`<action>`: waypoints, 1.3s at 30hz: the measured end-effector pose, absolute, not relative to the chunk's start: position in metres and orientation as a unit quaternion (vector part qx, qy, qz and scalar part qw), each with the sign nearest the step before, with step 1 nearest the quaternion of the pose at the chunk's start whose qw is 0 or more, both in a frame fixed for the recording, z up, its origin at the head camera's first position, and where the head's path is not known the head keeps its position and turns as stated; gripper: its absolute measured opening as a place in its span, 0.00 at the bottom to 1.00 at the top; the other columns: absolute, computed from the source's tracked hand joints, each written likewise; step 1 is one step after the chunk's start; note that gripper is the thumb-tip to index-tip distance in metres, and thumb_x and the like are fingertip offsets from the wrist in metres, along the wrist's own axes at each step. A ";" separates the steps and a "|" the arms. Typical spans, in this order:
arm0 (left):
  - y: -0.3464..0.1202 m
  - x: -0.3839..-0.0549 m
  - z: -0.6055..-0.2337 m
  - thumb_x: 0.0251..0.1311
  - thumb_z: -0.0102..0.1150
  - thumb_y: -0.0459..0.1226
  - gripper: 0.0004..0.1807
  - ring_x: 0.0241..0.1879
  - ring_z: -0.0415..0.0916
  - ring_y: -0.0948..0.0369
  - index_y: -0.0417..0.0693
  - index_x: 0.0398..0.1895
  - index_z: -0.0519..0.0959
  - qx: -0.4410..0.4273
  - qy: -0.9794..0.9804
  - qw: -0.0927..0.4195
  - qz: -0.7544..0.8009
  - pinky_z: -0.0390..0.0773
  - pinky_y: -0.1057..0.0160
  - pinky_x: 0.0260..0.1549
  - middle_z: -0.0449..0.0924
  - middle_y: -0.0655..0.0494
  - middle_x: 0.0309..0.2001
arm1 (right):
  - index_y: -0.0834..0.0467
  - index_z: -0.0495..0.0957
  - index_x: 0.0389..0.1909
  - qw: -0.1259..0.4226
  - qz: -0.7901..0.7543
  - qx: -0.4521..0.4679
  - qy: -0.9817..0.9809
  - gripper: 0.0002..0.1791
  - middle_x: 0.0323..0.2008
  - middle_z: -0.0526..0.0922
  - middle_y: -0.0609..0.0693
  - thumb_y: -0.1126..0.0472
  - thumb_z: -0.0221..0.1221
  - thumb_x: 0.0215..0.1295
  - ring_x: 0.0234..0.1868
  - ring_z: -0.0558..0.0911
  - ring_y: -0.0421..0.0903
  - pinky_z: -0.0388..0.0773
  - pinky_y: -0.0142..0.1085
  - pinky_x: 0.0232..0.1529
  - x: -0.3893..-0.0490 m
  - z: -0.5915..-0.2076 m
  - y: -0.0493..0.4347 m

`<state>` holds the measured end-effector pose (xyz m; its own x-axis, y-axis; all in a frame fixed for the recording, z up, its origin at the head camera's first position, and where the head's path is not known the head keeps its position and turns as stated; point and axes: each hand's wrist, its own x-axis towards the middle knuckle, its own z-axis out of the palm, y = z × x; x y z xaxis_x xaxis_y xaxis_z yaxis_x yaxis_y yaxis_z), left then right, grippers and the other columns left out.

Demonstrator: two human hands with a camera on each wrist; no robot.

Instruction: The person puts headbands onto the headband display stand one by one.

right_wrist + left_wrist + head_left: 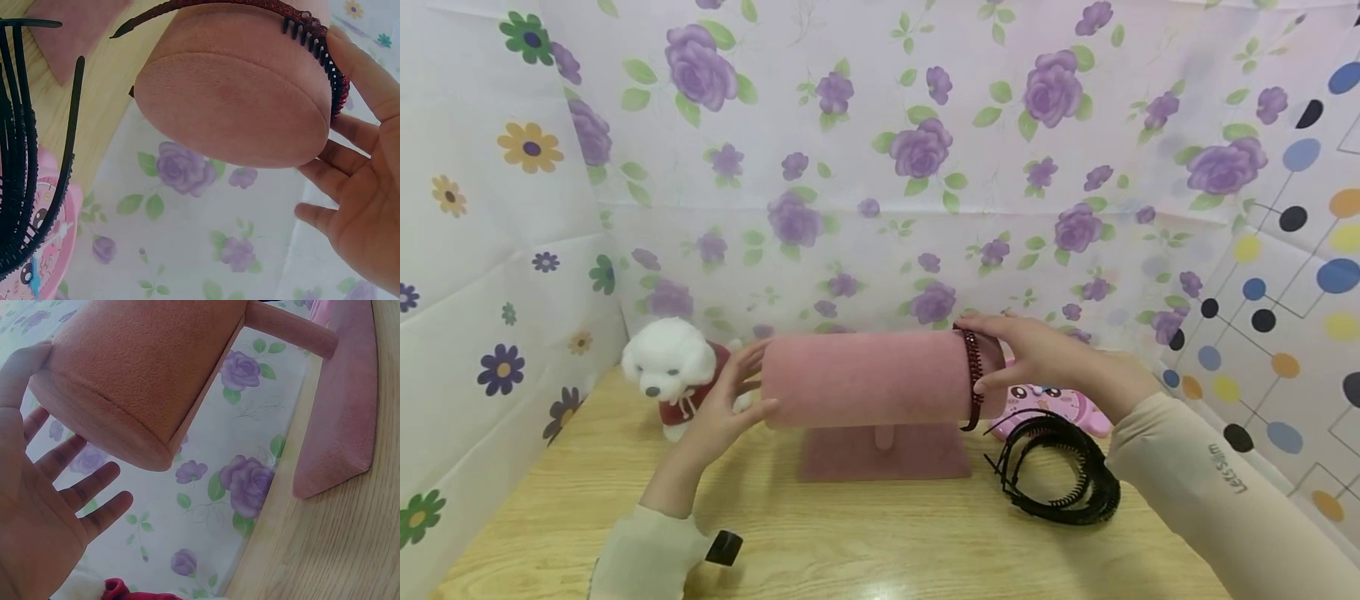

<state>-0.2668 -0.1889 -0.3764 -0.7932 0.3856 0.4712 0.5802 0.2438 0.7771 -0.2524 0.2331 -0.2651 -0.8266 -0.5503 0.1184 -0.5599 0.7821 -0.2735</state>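
A pink plush-covered display roll (865,379) lies sideways on a short post above its flat base (887,454). Around its right end goes a dark red beaded headband (974,375) with comb teeth inside. My right hand (1030,350) spans that end, thumb on the headband's front and fingertips at its top edge. In the right wrist view, the thumb (365,69) and index finger meet the headband's outer curve, other fingers spread by the roll's end face. At the roll's left end, my left hand (722,408) touches the rim with thumb and fingertips, fingers spread.
Several black toothed headbands (1060,471) lie stacked at the right, before a pink cartoon-faced clock (1078,408). A white toy dog (670,367) in red stands behind my left hand. A small black object (725,547) is by my left sleeve. Flowered cloth (865,167) hangs behind.
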 end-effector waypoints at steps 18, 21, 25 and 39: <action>-0.189 -0.265 -0.377 0.61 0.57 0.29 0.43 0.65 0.62 0.54 0.56 0.75 0.49 -0.299 -0.793 0.103 -0.521 0.68 0.37 0.56 0.56 0.42 0.73 | 0.47 0.61 0.71 0.018 0.147 0.264 -0.953 0.48 0.68 0.69 0.55 0.41 0.70 0.49 0.70 0.58 0.70 0.51 0.62 0.70 -0.254 -0.264 0.213; -0.189 -0.265 -0.378 0.60 0.57 0.28 0.43 0.62 0.62 0.69 0.56 0.75 0.49 -0.300 -0.793 0.108 -0.520 0.67 0.41 0.57 0.56 0.43 0.73 | 0.50 0.61 0.71 0.021 0.154 0.284 -0.946 0.48 0.69 0.68 0.54 0.43 0.70 0.49 0.69 0.65 0.63 0.45 0.57 0.74 -0.255 -0.264 0.208; -0.189 -0.266 -0.378 0.60 0.57 0.28 0.43 0.60 0.61 0.76 0.55 0.75 0.49 -0.305 -0.792 0.107 -0.519 0.68 0.41 0.56 0.56 0.43 0.73 | 0.54 0.61 0.71 0.029 0.156 0.303 -0.940 0.49 0.70 0.66 0.56 0.46 0.71 0.49 0.70 0.66 0.56 0.38 0.55 0.75 -0.254 -0.265 0.204; -0.189 -0.267 -0.379 0.60 0.58 0.28 0.43 0.61 0.61 0.75 0.55 0.75 0.50 -0.310 -0.791 0.114 -0.515 0.70 0.55 0.57 0.57 0.44 0.73 | 0.52 0.60 0.72 0.042 0.133 0.309 -0.941 0.49 0.70 0.66 0.54 0.43 0.69 0.50 0.66 0.71 0.56 0.37 0.60 0.73 -0.255 -0.267 0.185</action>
<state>-0.2671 -0.1888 -0.3785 -0.7814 0.3730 0.5003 0.6085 0.2780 0.7433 -0.2548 0.1851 -0.2674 -0.8056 -0.5703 0.1607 -0.5925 0.7735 -0.2252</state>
